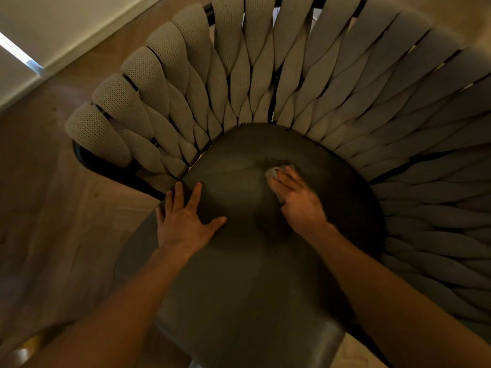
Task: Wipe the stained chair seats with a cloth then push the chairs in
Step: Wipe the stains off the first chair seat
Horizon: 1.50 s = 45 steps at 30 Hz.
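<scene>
- Wooden plank floor all round, warm brown; white wall or skirting running diagonally at far left, with one bright strip of light on it.
- One chair in view, seen from above, filling most of the frame.
- Backrest of many wide, twisted woven straps, beige at left and greyer toward the right, fanned in a curve round the far and right sides of the seat; dark frame showing under the left end.
- One rounded dark grey-green seat, smooth, reaching from the straps to the near edge.
- One brownish stain on the far middle of the seat, just left of and beyond the cloth.
- One small pale cloth, bunched, lying on the seat toward its far middle, mostly covered by fingers.
- Two bare hands, both on the seat.
- Left hand flat near the seat's left edge, fingers and thumb spread, holding nothing.
- Right hand on top of the cloth, fingers extended and pressing it down; only the cloth's far and left edges peeking out.
- Hands apart, bare seat between them.
- Two bare forearms entering from the near corners.
</scene>
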Motion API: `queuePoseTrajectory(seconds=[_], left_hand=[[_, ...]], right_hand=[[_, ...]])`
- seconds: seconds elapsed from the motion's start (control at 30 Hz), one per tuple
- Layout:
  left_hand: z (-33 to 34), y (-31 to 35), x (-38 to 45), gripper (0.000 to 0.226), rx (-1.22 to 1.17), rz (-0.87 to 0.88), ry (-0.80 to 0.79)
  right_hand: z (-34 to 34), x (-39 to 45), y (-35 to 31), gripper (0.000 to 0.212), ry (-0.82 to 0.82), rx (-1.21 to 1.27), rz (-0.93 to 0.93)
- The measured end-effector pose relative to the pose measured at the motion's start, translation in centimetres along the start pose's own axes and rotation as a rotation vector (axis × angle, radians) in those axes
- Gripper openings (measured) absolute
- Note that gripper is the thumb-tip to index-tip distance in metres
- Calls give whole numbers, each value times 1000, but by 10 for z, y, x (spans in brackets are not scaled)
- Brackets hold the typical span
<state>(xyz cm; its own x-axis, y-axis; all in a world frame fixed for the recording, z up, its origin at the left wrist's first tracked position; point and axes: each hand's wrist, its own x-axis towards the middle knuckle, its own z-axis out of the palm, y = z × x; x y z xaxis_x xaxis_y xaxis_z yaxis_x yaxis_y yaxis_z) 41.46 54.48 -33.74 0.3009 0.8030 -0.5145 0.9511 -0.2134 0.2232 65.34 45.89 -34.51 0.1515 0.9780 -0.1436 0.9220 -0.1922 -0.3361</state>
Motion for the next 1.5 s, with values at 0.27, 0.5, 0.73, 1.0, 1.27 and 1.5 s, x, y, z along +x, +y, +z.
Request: queuePoseTrajectory(seconds=[0.27,0.5,0.73,1.0,1.27,1.5], left_hand=[[2,2,1,97,15,-14,7],[3,1,1,98,20,-4,46],[-3,-3,2,87,166,29,67],[-18,-29,20,47,-425,33,222],[-22,-17,13,66,-189,72,186],[-18,14,10,109,248,51,-169]], right_hand=[[-34,-34,108,75,93,-19,330],[-11,-11,71,58,300,175,547],[11,15,-35,67,140,158,298],[45,54,-147,48,-29,147,-88],[49,61,-133,55,-85,28,-231],[12,49,-50,70,-145,-78,-6]])
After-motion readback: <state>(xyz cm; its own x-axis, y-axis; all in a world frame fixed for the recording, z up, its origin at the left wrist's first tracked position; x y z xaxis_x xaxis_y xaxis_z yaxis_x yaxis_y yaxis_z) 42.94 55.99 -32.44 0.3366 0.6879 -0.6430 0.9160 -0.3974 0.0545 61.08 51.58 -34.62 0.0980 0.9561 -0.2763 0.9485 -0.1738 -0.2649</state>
